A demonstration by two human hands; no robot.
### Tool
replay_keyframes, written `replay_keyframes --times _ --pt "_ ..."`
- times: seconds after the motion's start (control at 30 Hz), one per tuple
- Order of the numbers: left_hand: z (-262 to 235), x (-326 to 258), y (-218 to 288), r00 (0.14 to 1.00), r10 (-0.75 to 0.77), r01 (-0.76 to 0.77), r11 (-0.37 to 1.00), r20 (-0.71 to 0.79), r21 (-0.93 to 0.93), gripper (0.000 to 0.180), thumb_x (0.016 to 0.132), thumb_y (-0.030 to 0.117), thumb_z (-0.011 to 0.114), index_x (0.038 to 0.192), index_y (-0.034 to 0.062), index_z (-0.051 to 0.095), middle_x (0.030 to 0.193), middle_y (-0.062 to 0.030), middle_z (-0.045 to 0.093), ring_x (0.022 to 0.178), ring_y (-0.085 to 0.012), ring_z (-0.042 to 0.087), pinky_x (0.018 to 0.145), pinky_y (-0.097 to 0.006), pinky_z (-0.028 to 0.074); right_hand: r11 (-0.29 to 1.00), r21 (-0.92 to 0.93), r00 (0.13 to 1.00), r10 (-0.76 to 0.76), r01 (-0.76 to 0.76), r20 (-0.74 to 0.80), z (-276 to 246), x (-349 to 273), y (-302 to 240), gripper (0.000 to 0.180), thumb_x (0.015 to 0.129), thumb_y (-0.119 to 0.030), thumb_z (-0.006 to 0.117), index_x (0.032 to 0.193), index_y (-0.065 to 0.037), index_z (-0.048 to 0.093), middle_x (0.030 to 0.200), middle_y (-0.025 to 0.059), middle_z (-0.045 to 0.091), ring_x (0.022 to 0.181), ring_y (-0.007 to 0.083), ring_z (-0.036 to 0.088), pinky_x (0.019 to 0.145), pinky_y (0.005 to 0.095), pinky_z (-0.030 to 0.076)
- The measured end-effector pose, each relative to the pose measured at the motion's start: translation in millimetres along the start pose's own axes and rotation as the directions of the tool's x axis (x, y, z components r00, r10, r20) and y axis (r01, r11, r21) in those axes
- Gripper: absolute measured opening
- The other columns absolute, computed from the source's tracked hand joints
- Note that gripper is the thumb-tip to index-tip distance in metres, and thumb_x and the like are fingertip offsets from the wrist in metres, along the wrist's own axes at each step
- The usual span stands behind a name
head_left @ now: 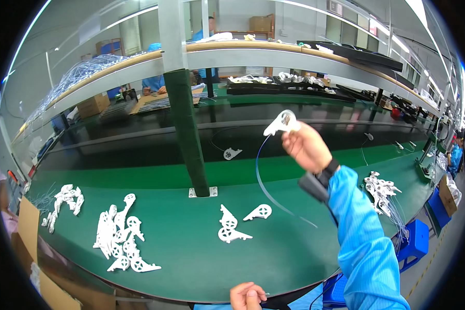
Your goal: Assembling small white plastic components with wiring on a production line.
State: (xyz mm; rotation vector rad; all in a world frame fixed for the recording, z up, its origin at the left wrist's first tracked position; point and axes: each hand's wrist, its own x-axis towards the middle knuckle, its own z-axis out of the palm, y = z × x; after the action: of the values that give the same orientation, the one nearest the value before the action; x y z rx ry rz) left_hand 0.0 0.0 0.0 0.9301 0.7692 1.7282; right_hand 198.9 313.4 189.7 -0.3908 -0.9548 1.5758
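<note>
At the green table [175, 248] — right hand [307, 147] pinching 1 white part [275, 125], blue strip [258, 168] trailing, left hand [246, 296] curled, grip unclear

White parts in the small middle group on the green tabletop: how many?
3: the upper-left part, the lower part close beneath it, and the right-hand part set apart. None appears hidden.

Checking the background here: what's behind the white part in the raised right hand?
Behind the white part in the right hand, the dark surface shows around its outline. Whatever the part and hand directly cover can't be seen.
</note>
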Motion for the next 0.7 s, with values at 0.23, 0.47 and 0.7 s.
replay_keyframes --times 0.23,0.47,0.7 --pt "2 7 2 0.974 0.153 -0.219 0.808 0.164 0.546 0.01 0.089 0.003 0.051 0.094 -0.0024 0.058 0.069 -0.0075 0.059 0.058 -0.0128 0.056 0.054 -0.025 0.047 0.691 -0.552 0.709 -0.08 -0.467 -0.7 -141 7 -16 0.028 0.082 -0.014 0.059 0.1 0.007 0.054 0.098 0.0163 0.06 0.082 0.023 0.063 0.064 0.0326 0.052" --pt "26 57 41 0.922 -0.295 0.088 0.789 0.25 0.608 0.011 0.09 0.006 0.052 0.097 -0.0015 0.055 0.071 -0.0029 0.056 0.062 -0.0081 0.052 0.056 -0.023 0.044 0.619 -0.565 0.649 -0.115 -0.545 -0.752 -145 -76 -36 0.028 0.08 -0.014 0.059 0.104 -0.001 0.053 0.089 0.0075 0.058 0.066 0.0149 0.058 0.052 0.0265 0.043" --pt "61 191 -14 0.856 0.025 -0.513 0.157 0.516 0.844 0.032 0.077 0.011 0.063 0.103 -0.0037 0.053 0.1 -0.021 0.05 0.094 -0.038 0.049 0.08 -0.043 0.042 0.669 -0.6 0.661 -0.211 -0.439 -0.72 -130 -173 -123 0.015 0.081 -0.015 0.059 0.091 -0.004 0.057 0.078 0.0037 0.057 0.059 0.0102 0.052 0.05 0.0242 0.039"
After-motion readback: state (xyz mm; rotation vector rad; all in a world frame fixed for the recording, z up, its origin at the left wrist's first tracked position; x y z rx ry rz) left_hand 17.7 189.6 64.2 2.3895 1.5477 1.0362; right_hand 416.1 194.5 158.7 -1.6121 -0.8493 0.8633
